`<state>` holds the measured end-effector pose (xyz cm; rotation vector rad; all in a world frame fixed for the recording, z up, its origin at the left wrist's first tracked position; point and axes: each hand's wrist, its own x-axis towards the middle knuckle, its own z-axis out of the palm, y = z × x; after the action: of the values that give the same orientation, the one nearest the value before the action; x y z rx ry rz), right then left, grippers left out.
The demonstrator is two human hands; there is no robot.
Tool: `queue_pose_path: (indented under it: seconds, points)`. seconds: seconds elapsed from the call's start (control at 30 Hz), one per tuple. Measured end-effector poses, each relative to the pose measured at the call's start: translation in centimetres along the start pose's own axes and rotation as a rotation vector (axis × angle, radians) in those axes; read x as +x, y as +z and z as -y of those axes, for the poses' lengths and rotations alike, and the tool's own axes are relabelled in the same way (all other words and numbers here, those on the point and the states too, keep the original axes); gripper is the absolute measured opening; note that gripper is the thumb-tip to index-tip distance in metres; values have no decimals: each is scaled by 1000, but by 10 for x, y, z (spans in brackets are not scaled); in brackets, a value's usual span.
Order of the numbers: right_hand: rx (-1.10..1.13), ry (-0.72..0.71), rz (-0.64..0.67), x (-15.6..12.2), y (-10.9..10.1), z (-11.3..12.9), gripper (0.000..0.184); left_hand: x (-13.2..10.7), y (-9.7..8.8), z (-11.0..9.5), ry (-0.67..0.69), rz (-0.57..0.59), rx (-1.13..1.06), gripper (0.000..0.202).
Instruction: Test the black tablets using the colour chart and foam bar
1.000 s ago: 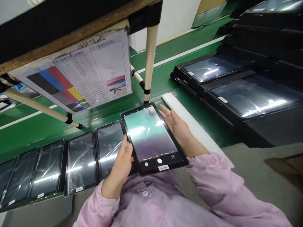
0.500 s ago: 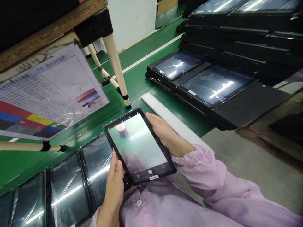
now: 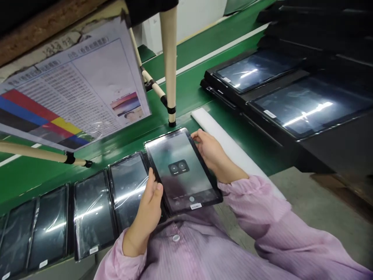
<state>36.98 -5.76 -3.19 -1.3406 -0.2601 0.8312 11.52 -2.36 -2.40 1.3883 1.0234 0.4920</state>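
Observation:
A black tablet [image 3: 182,184], tilted toward me, is held between my two hands in front of my body. Its lit screen is dimmed, with a small dark box showing two round buttons in the middle; a white label sits at its lower edge. My left hand [image 3: 149,206] grips the tablet's left edge, thumb and finger at the side. Around the upper right edge curl the fingers of my right hand [image 3: 210,153], their tips partly hidden behind it. Just left of the tablet lies another dark tablet [image 3: 128,182] in clear film.
Several film-covered tablets [image 3: 93,214] lie in a row at left. A printed colour chart sheet [image 3: 96,77] hangs over them beside a pipe leg [image 3: 168,62]. A white foam strip [image 3: 230,144] lies right of my hands; black trays with tablets [image 3: 256,70] are stacked beyond.
The screen has gone from a bright camera picture to a dimmed one with a two-button box. My right hand's fingers have shifted at the edge. The view has moved, showing more of the left row.

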Motion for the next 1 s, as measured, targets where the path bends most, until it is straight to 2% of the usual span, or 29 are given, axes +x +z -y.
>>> queue_pose_path:
  seconds: [0.07,0.17,0.23,0.3,0.37,0.47,0.5,0.57,0.63,0.73,0.87,0.93,1.0]
  points:
    - [-67,-12,-14,9,2,-9,54,-3,-4,-10,-14,86,-28,75]
    - [-209,-63,-46,14,3,-20,58,-17,-16,-23,91,179,-37,68]
    - [-331,-135,-97,8,1,-22,59,-29,-29,-27,176,179,29,61]
    - [-444,-224,-130,-7,-3,-20,58,-39,-44,-26,231,129,176,52]
    - [-652,-384,-7,-29,-6,-17,54,-47,-61,-22,252,58,377,43]
    - [-1113,-725,318,-60,-8,-17,40,-51,-80,-16,318,-93,701,36]
    - [-1243,-816,376,-67,-8,-18,39,-50,-85,-14,356,-149,810,35]
    - [-1385,-900,384,-75,-6,-22,39,-48,-90,-11,417,-247,1026,34]
    - [-1414,-916,365,-77,-4,-25,40,-43,-91,-9,431,-316,1208,35]
    - [-1328,-933,316,-79,1,-24,42,-36,-87,-4,408,-376,1337,37]
    - [-1276,-949,278,-82,7,-21,42,-32,-82,4,343,-326,1387,41]
    - [-1287,-984,281,-84,11,-22,40,-35,-92,9,328,-346,1374,42]
    - [-1303,-1021,291,-87,14,-24,38,-42,-111,13,308,-469,1348,42]
